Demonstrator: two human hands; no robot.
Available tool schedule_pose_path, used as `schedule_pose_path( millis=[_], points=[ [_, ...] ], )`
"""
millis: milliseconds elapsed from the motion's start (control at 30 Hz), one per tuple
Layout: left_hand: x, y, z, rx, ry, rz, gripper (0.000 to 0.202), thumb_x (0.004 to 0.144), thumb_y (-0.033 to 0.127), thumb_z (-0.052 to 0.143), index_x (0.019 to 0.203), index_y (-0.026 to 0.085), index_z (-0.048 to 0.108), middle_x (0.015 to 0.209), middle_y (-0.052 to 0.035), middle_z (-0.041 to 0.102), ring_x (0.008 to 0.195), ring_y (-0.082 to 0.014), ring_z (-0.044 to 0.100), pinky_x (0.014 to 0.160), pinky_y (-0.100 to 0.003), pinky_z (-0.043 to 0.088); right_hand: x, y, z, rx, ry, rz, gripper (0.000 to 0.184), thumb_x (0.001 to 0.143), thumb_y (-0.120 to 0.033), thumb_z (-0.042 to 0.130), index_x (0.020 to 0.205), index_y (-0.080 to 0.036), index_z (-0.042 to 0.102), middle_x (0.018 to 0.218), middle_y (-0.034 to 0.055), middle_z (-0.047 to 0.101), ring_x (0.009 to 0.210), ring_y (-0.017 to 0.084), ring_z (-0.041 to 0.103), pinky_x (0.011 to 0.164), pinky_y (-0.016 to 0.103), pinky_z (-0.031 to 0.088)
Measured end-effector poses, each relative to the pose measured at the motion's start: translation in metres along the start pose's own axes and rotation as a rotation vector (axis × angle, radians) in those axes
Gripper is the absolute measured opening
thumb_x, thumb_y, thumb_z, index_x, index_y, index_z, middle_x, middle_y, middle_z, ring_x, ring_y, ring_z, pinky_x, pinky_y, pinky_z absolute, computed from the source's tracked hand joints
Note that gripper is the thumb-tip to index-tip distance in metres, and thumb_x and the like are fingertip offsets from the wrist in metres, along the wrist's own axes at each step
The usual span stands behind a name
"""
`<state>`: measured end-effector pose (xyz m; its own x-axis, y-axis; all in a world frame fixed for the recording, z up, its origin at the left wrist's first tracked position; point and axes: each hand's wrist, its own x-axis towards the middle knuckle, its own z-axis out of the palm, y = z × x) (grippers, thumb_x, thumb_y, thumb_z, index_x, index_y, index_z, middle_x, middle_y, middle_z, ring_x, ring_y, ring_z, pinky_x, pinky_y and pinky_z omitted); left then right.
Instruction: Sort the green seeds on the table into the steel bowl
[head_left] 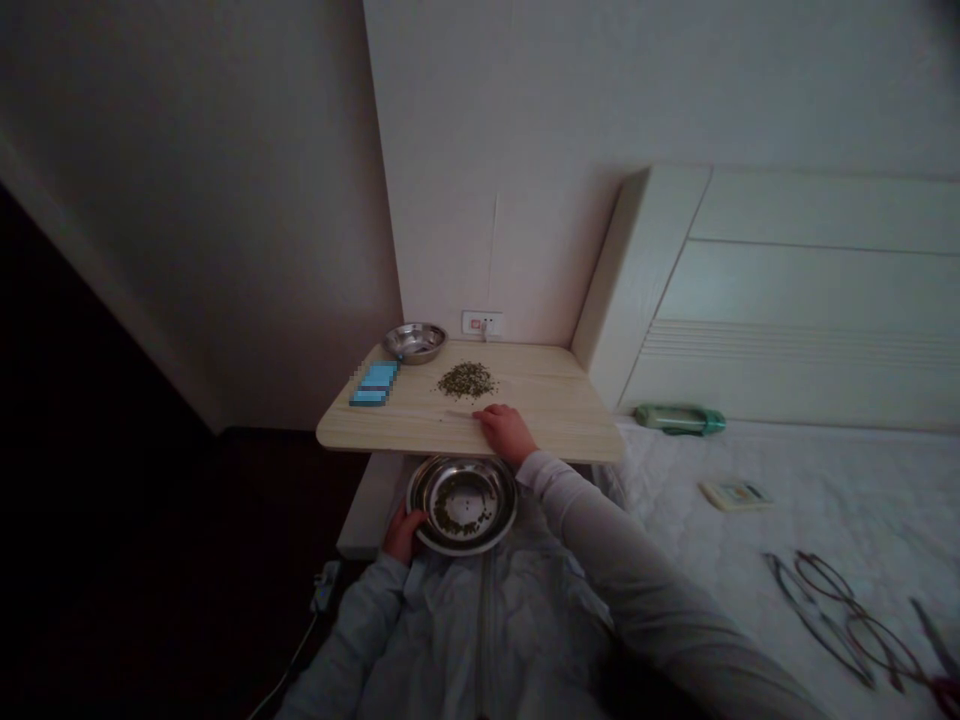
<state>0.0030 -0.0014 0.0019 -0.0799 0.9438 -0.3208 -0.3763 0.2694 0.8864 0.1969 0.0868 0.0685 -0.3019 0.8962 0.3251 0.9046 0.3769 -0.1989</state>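
My left hand [403,533] grips the rim of a steel bowl [463,503] holding small green beans, just below the front edge of a light wooden table [555,400]. My right hand [506,430] rests on the table near its front edge, fingers curled down and pressed together; what is under them is hidden. A heap of green beans [466,380] lies on the table a little beyond that hand. A second, empty-looking steel bowl [415,341] stands at the table's back left.
A blue flat object [374,384] lies at the table's left. A wall socket [482,323] is behind the table. To the right is a bed with a white headboard [787,290], a green case [679,418], a small booklet [735,494] and dark wire hangers [847,615].
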Motion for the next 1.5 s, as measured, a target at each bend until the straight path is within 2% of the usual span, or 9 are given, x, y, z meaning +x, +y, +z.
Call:
schedule_pose_path(
  millis=[167, 233, 400, 467, 533, 700, 900, 1167, 1500],
  points=[
    [-0.003, -0.001, 0.001, 0.028, 0.012, 0.086, 0.035, 0.045, 0.016, 0.054, 0.08, 0.015, 0.06, 0.058, 0.0004, 0.06, 0.061, -0.018, 0.055, 0.059, -0.028, 0.04, -0.002, 0.002, 0.004, 0.154, 0.032, -0.079, 0.03, 0.077, -0.014, 0.037, 0.1, -0.019, 0.055, 0.092, 0.0063, 0.056, 0.087, 0.014, 0.047, 0.08, 0.025, 0.034],
    [-0.001, -0.004, 0.001, 0.003, 0.034, 0.068, 0.036, 0.046, 0.017, 0.053, 0.081, 0.016, 0.06, 0.058, -0.0002, 0.06, 0.062, -0.019, 0.056, 0.058, -0.029, 0.04, -0.002, 0.004, 0.006, 0.245, 0.079, -0.081, 0.029, 0.077, -0.015, 0.037, 0.098, -0.017, 0.056, 0.09, 0.0065, 0.057, 0.086, 0.013, 0.048, 0.079, 0.025, 0.036],
    [0.006, -0.011, -0.003, -0.037, 0.018, 0.016, 0.04, 0.046, 0.019, 0.055, 0.085, 0.015, 0.06, 0.058, -0.0013, 0.06, 0.063, -0.0202, 0.056, 0.06, -0.031, 0.04, 0.001, 0.015, 0.009, 0.485, 0.29, 0.17, 0.026, 0.076, -0.02, 0.038, 0.093, -0.015, 0.056, 0.085, 0.0059, 0.059, 0.077, 0.013, 0.052, 0.073, 0.025, 0.04],
    [0.008, -0.013, -0.005, -0.031, 0.006, 0.003, 0.041, 0.046, 0.019, 0.055, 0.086, 0.014, 0.06, 0.06, -0.0021, 0.06, 0.064, -0.021, 0.056, 0.061, -0.031, 0.04, 0.002, 0.019, 0.01, 0.555, 0.331, 0.27, 0.026, 0.075, -0.021, 0.039, 0.094, -0.014, 0.055, 0.079, 0.0044, 0.059, 0.07, 0.012, 0.052, 0.069, 0.025, 0.042],
    [0.01, -0.014, -0.006, -0.037, 0.0, 0.001, 0.043, 0.046, 0.021, 0.055, 0.089, 0.014, 0.059, 0.062, -0.003, 0.061, 0.067, -0.0221, 0.057, 0.062, -0.032, 0.04, 0.003, 0.02, 0.011, 0.582, 0.334, 0.292, 0.027, 0.074, -0.021, 0.04, 0.095, -0.014, 0.055, 0.073, 0.0029, 0.059, 0.066, 0.012, 0.052, 0.066, 0.025, 0.042],
    [0.01, -0.013, -0.007, -0.06, -0.014, 0.024, 0.048, 0.049, 0.02, 0.054, 0.096, 0.013, 0.057, 0.067, -0.0043, 0.063, 0.074, -0.0238, 0.057, 0.068, -0.033, 0.04, 0.001, 0.015, 0.014, 0.516, 0.27, 0.165, 0.028, 0.075, -0.021, 0.039, 0.097, -0.014, 0.054, 0.077, 0.004, 0.059, 0.068, 0.013, 0.052, 0.069, 0.026, 0.042],
    [0.004, -0.007, -0.004, -0.041, 0.019, -0.004, 0.039, 0.049, 0.017, 0.053, 0.087, 0.013, 0.06, 0.063, -0.0034, 0.062, 0.07, -0.0224, 0.057, 0.065, -0.032, 0.041, -0.004, 0.004, 0.009, 0.304, 0.169, 0.053, 0.028, 0.077, -0.019, 0.037, 0.098, -0.015, 0.055, 0.093, 0.0072, 0.058, 0.088, 0.016, 0.049, 0.08, 0.028, 0.038],
    [0.001, -0.004, 0.001, -0.116, -0.03, -0.019, 0.043, 0.05, 0.015, 0.051, 0.093, 0.014, 0.057, 0.062, -0.002, 0.063, 0.062, -0.0197, 0.058, 0.059, -0.03, 0.042, -0.005, 0.001, 0.004, 0.194, 0.117, -0.023, 0.028, 0.078, -0.019, 0.036, 0.098, -0.016, 0.055, 0.09, 0.0065, 0.058, 0.085, 0.015, 0.049, 0.078, 0.026, 0.038],
    [0.005, -0.009, -0.002, -0.041, 0.007, 0.052, 0.041, 0.05, 0.015, 0.053, 0.09, 0.013, 0.058, 0.064, -0.002, 0.062, 0.064, -0.0188, 0.057, 0.061, -0.029, 0.041, -0.007, -0.002, 0.003, 0.098, 0.084, -0.083, 0.027, 0.078, -0.019, 0.036, 0.098, -0.017, 0.054, 0.087, 0.0066, 0.058, 0.083, 0.015, 0.049, 0.076, 0.025, 0.038]
  ],
)
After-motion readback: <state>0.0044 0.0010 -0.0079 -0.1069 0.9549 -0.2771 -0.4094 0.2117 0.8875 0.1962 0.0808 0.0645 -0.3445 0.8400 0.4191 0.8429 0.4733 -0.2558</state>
